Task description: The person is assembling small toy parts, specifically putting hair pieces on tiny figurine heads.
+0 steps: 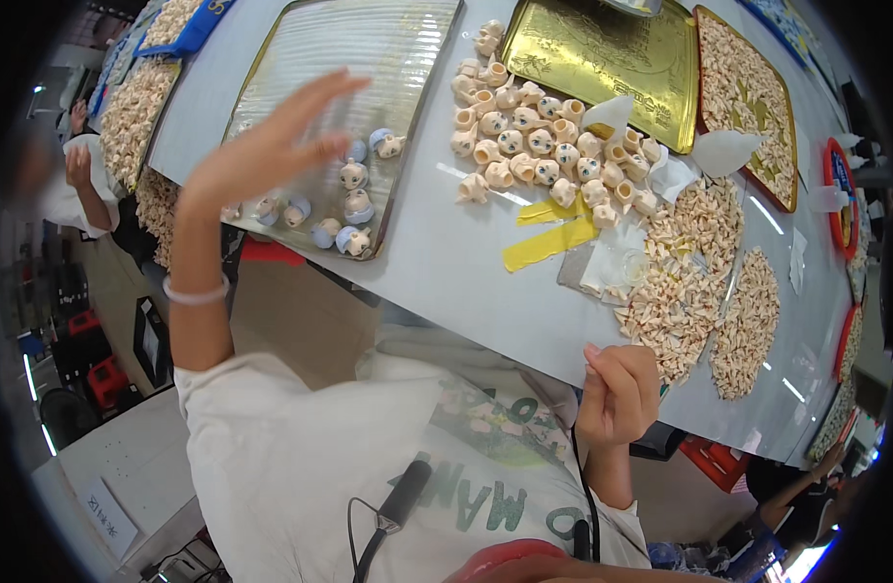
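Observation:
My left hand (272, 151) is stretched over a shallow tray (422, 58), its fingers apart and nothing in them. Beneath and beside it lie several small doll heads with pale blue hair pieces (357, 204). At the table's near edge, my right hand (617, 394) is held up with its fingers curled together; whatever they pinch, if anything, is hidden. Bare doll heads with painted eyes (541, 142) stand crowded on the table between the tray and a gold tray (602, 49). Close beyond my right hand is a heap of small cream-coloured pieces (675, 306).
Yellow tape strips (553, 243) and white tissue (617, 257) lie by the heads. Another pile of cream pieces (746, 330) sits to the right, with a filled tray (748, 92) behind. A red-rimmed round tray (841, 194) stands far right. Another person's hand (77, 165) shows at left.

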